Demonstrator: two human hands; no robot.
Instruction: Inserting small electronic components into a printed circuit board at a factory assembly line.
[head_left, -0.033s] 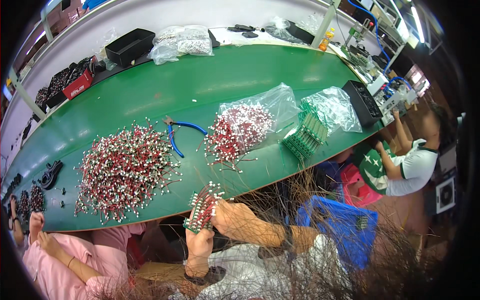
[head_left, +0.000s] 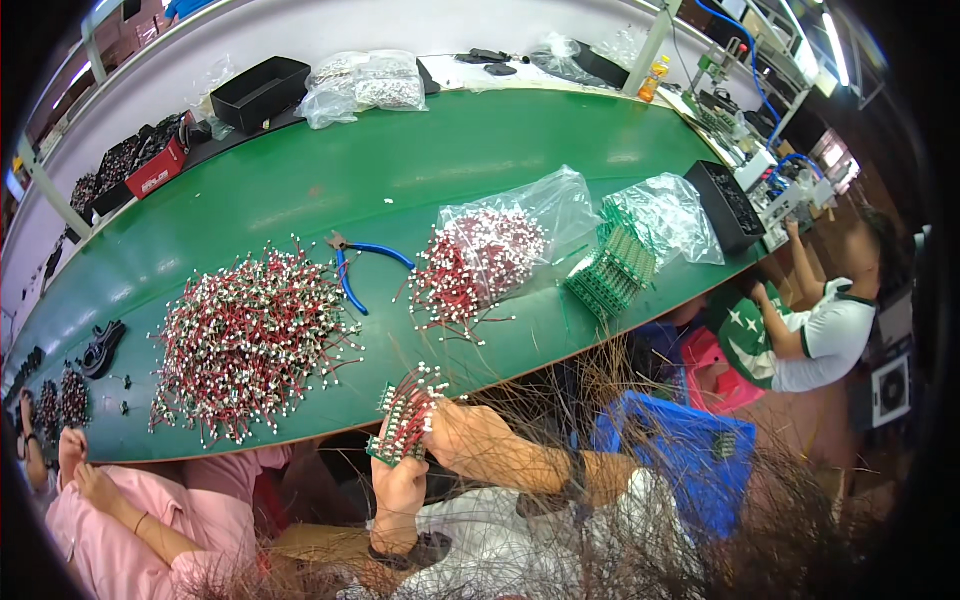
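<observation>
Both hands are at a green circuit board beyond the front edge of the worktop: the left hand grips the lower end of the circuit board, while the right hand has its fingers curled in at the right side, beside the red wires; whether it pinches one of them cannot be told. These wires lie across the board and end in small white plugs at the top. On the worktop to the left spreads a large heap of small wired parts, with blue-handled pliers just beside its upper right. Right of the pliers, more red wires spill from a clear bag. Farther right stand a stack of green boards, crumpled clear plastic and a black box. A blue crate is below the worktop's edge. A person in pink sits at the left, and another in a white shirt at the right.
</observation>
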